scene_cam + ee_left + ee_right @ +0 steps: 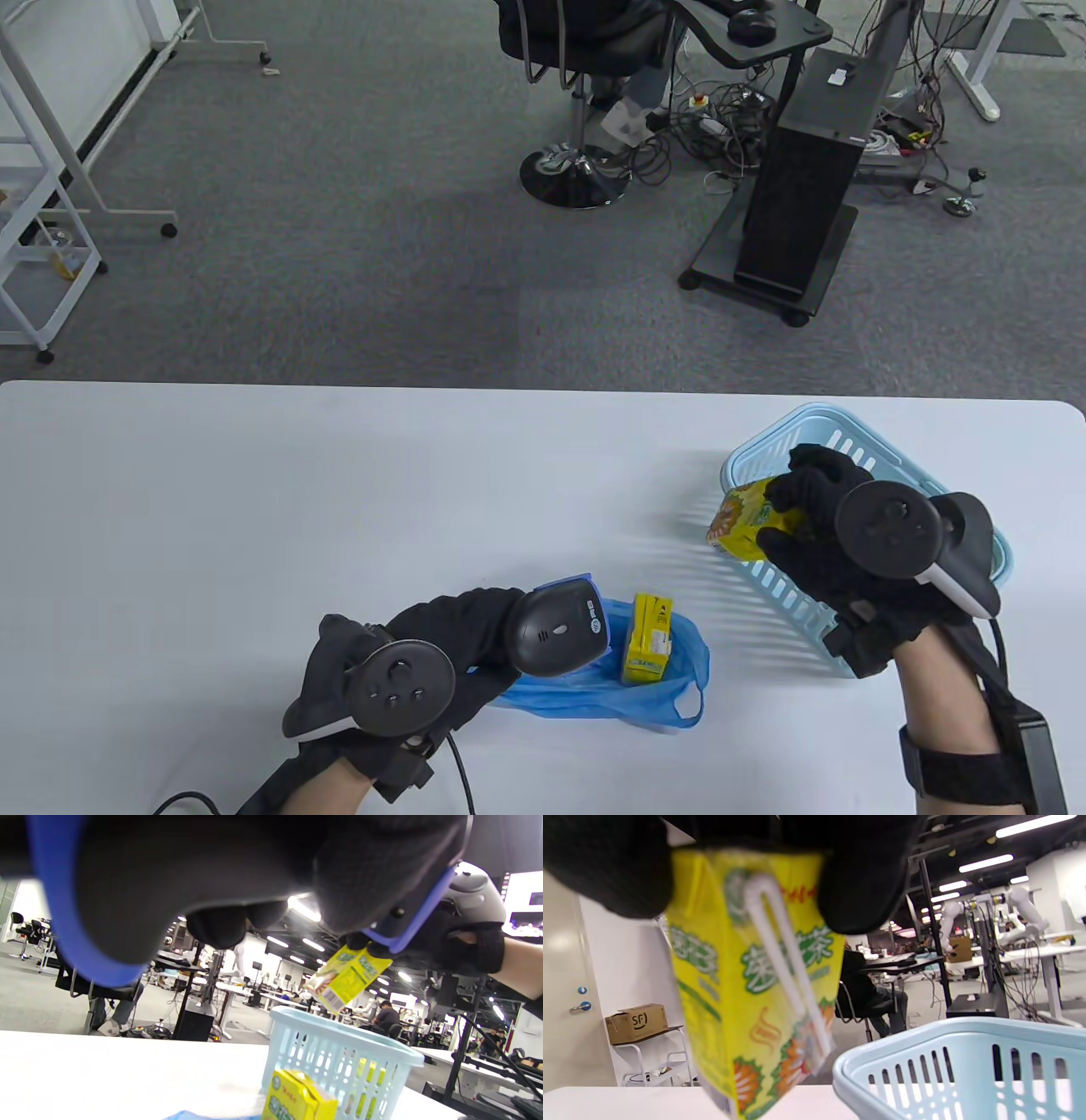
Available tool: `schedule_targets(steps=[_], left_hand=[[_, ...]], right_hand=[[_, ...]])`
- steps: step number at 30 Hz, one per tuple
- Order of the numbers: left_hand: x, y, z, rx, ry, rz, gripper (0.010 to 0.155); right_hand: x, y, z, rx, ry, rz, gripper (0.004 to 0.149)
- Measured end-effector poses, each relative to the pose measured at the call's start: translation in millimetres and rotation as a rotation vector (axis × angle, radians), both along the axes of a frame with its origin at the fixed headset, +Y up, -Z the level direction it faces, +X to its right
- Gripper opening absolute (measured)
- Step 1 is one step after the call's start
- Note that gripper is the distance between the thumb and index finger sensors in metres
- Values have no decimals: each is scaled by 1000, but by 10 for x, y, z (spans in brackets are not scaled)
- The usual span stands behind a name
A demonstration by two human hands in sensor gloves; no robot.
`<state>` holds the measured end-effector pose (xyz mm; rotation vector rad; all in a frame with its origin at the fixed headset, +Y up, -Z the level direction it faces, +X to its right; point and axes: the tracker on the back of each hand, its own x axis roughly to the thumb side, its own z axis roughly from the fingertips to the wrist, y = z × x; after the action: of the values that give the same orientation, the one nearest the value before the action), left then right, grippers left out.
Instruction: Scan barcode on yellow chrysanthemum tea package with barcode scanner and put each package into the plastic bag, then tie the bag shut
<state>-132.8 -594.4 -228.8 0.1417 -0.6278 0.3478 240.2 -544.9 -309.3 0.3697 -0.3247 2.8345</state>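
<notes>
My right hand grips a yellow chrysanthemum tea package above the left rim of the light blue basket; the right wrist view shows the same package with its white straw facing the camera. My left hand holds the dark grey barcode scanner at the front of the table, its head over the blue plastic bag. A second yellow package stands upright on the bag. In the left wrist view the held package hangs above the basket.
The white table stretches to the left and back. More yellow cartons show through the basket slots. Beyond the table stand an office chair, a black computer tower on a cart and a white rack.
</notes>
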Motion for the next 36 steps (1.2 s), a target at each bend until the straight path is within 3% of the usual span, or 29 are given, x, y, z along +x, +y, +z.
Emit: schedule_targets(steps=[8, 14, 15, 22, 27, 32, 36], left_hand=[[92, -156, -80, -19, -7, -36, 60], [139, -280, -112, 22, -5, -50, 58], [168, -307, -121, 42, -3, -65, 59], [298, -458, -107, 124, 36, -129, 60], [271, -465, -135, 53, 29, -74, 58], [317, -498, -107, 82, 46, -151, 58], [352, -511, -99, 52, 2, -78, 59]], right_hand=[[-167, -348, 77, 60, 52, -228, 60], [-197, -661, 133, 61, 52, -304, 59], [-176, -701, 93, 7, 64, -331, 60], [-163, -711, 111, 26, 59, -370, 63], [-213, -688, 127, 25, 64, -409, 64], [-272, -710, 136, 19, 65, -390, 65], [-291, -713, 132, 21, 55, -383, 66]])
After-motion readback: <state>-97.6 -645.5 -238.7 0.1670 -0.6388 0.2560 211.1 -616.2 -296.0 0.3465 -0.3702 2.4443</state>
